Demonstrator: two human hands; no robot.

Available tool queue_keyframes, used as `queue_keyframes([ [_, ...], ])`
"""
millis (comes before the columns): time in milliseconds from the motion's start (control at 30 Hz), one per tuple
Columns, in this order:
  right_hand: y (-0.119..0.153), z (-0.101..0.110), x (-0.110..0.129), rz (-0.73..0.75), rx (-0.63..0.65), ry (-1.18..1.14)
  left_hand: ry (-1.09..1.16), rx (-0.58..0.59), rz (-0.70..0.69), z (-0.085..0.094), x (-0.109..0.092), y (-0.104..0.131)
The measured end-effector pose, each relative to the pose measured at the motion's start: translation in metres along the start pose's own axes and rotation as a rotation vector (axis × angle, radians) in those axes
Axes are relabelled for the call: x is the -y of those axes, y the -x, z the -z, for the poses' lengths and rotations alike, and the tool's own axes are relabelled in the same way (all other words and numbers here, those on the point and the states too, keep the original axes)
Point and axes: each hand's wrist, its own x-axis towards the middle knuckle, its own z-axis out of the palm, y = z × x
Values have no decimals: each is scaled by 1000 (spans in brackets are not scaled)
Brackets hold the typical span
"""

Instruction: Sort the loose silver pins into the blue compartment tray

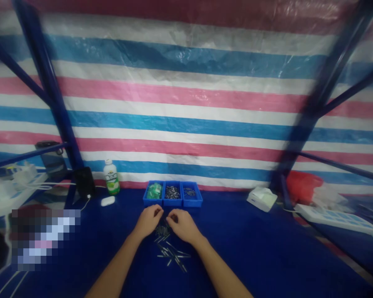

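Both hands are close together over the blue table, just in front of three blue bins. My left hand (149,220) has its fingers curled in, thumb and fingertips pressed together; anything between them is too small to make out. My right hand (180,223) faces it in a similar pinch, its contents hidden too. Small dark screws (162,231) lie between and just below the hands. Nearer to me several thin metal pieces (174,256) are scattered loosely. The left bin (146,202) holds green items, the middle bin (173,203) many screws, the right bin (192,203) fewer.
A white bottle with a green label (112,178) and a small white case (107,201) stand left of the bins. A tissue box (261,199) sits to the right. Power strips (338,219) and cables line the sides. A striped sheet hangs behind.
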Motion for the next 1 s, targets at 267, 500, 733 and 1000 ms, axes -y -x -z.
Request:
queue_keyframes([
  [267, 12, 10, 23, 175, 434, 142, -89, 58, -30, -3, 11, -3],
  [500, 20, 12, 30, 223, 534, 182, -70, 65, -25, 0, 5, 1],
  [733, 21, 8, 27, 233, 527, 203, -72, 53, -30, -3, 8, -2],
  [1000, 22, 6, 33, 288, 485, 240, -58, 67, -22, 0, 3, 2],
])
